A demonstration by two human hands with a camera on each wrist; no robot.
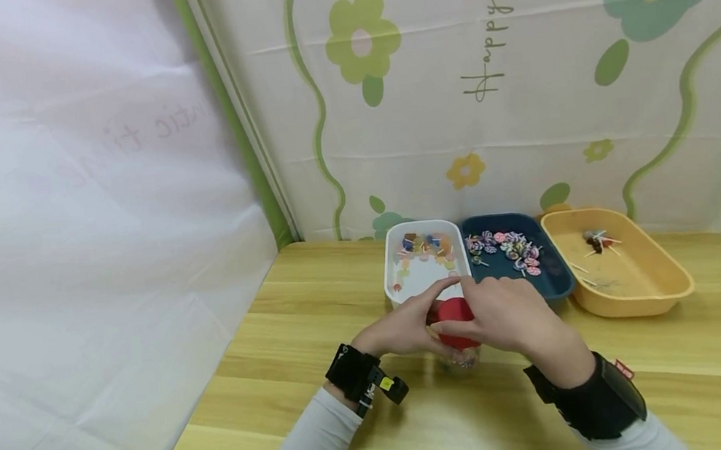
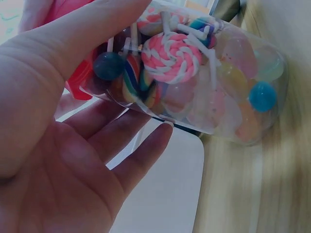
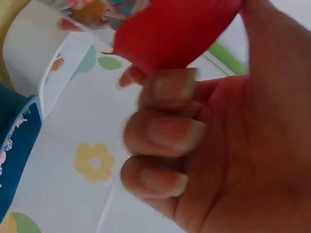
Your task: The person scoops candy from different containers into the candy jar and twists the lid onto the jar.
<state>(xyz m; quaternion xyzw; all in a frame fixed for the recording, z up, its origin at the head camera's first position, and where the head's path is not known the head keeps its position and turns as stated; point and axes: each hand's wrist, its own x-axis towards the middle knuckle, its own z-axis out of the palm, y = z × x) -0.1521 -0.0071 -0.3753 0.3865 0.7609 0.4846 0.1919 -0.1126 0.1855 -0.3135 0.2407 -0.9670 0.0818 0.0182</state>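
Observation:
A clear jar (image 2: 223,87) holds lollipop pieces and candy-like beads, among them a pink-and-white swirl lollipop (image 2: 171,58). My left hand (image 1: 404,329) grips the jar near its top, thumb on one side and fingers on the other. On top sits a red lid (image 1: 457,323), which my right hand (image 1: 508,312) grips from the right. In the right wrist view, the other fingers (image 3: 165,133) curl below the lid (image 3: 177,34). Both hands hide much of the jar in the head view.
Behind the hands a white bin (image 1: 427,269) holds colourful pieces. Beside it stand a dark blue bin (image 1: 504,276) with swirl lollipops and a yellow bin (image 1: 636,276) with a few sticks and dark pieces. All rest on a wooden table (image 1: 268,352) before a flowered curtain (image 1: 417,131).

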